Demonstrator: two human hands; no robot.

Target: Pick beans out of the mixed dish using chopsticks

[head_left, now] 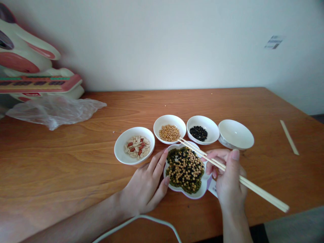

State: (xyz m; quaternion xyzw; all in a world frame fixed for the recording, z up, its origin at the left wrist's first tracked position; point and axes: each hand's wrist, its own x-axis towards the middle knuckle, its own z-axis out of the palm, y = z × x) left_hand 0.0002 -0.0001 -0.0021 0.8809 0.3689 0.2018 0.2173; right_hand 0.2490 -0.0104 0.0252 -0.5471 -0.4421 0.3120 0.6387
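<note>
My right hand (229, 177) is closed round a pair of wooden chopsticks (253, 187), whose tips reach the near rim of the bowl of yellow beans (169, 128). My left hand (146, 185) lies against the left rim of a flower-shaped dish (202, 192), fingers spread and curved along it. That dish holds mixed green, black and yellow beans (185, 169). Behind it stand a bowl of peanuts (134, 145), a bowl of black beans (203, 129) and an empty white bowl (236, 134).
A crumpled clear plastic bag (54, 110) and a white-and-pink toy (30, 64) sit at the back left of the wooden table (63, 162). A paper chopstick sleeve (289, 137) lies at the right. A white cable (141, 221) runs along the near edge.
</note>
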